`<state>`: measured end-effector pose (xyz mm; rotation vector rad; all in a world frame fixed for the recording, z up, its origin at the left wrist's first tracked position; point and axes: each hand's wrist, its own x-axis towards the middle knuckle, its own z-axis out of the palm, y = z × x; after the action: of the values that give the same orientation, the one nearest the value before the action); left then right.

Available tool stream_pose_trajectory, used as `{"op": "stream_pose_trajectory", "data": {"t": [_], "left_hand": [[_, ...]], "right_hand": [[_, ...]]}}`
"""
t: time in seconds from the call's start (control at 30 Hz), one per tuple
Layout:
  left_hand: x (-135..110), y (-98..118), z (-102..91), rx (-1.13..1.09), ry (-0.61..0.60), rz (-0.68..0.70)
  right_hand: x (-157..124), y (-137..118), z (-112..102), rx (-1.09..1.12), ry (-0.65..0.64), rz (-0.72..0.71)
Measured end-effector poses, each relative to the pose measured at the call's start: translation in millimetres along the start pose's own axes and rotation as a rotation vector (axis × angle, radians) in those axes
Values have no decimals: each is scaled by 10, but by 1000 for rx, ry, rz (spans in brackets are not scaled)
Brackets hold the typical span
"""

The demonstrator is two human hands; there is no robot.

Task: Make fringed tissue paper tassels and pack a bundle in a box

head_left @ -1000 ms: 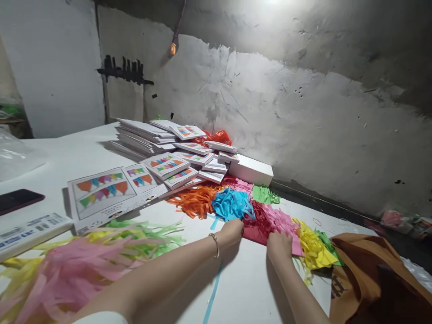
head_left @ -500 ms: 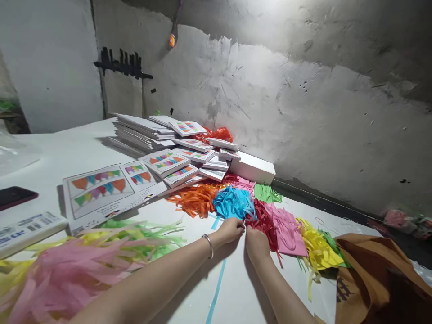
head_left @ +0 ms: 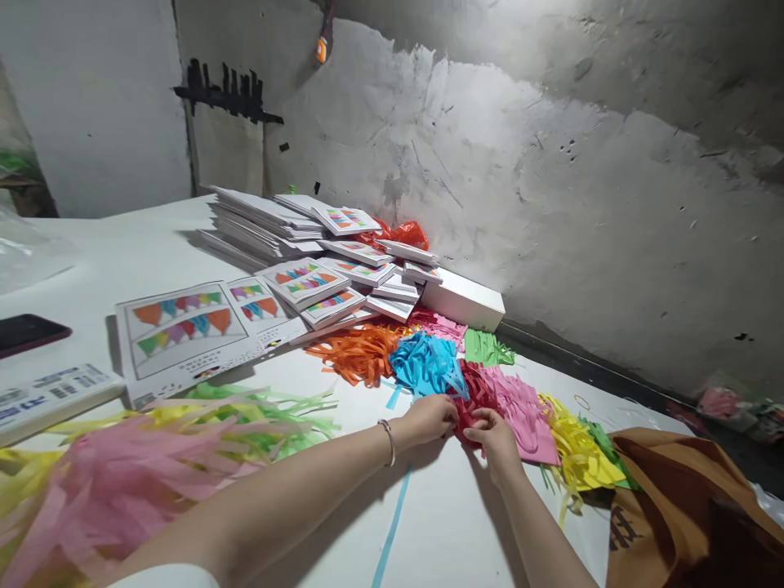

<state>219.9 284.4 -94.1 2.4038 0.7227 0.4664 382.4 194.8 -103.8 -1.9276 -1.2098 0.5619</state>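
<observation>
My right hand (head_left: 495, 445) is at the dark red tissue-paper tassel (head_left: 474, 388), thumb and fingers bent together on its near strips. Just to its left, my left hand (head_left: 432, 419) is closed, with a silver bangle on the wrist. Its fingertips touch the left edge of the dark red strips; what they pinch is hidden. Right behind my left hand lies a blue tissue tassel (head_left: 425, 363), with an orange one (head_left: 358, 353) to its left. Pink (head_left: 523, 412) and yellow (head_left: 579, 449) fringed tissue lies to the right of the dark red.
Printed bunting packs (head_left: 309, 282) are piled at the back, beside a white box (head_left: 465, 298). A pink tassel bunch (head_left: 131, 482) lies front left, near a phone (head_left: 30, 335). A brown bag (head_left: 686, 498) stands at right. A blue strip (head_left: 392, 527) lies in front.
Both hands have shifted slightly right, from the blue tassel's near edge onto the dark red one. The right hand has turned and moved apart from the left, its fingers now showing. The view has tilted slightly.
</observation>
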Motion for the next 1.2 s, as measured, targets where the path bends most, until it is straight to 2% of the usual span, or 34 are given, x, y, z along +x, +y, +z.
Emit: {"op": "stream_pose_trajectory", "data": {"t": [0.13, 0.33, 0.5, 0.73, 1.0, 1.2], "left_hand": [[-28, 48, 6, 40, -17, 11], [-61, 96, -13, 47, -16, 13], [-54, 40, 9, -33, -3, -4], [35, -140, 106, -260, 51, -115], [34, -194, 144, -415, 87, -152], [20, -179, 150, -417, 78, -149]], "right_hand": [[6, -17, -2, -68, 25, -45], [-74, -242, 10, -437, 93, -206], [-164, -432, -23, -745, -13, -325], [-216, -558, 10, -1043, -114, -365], [-249, -536, 0, -1158, -159, -397], [-169, -381, -85, -1054, -104, -389]]}}
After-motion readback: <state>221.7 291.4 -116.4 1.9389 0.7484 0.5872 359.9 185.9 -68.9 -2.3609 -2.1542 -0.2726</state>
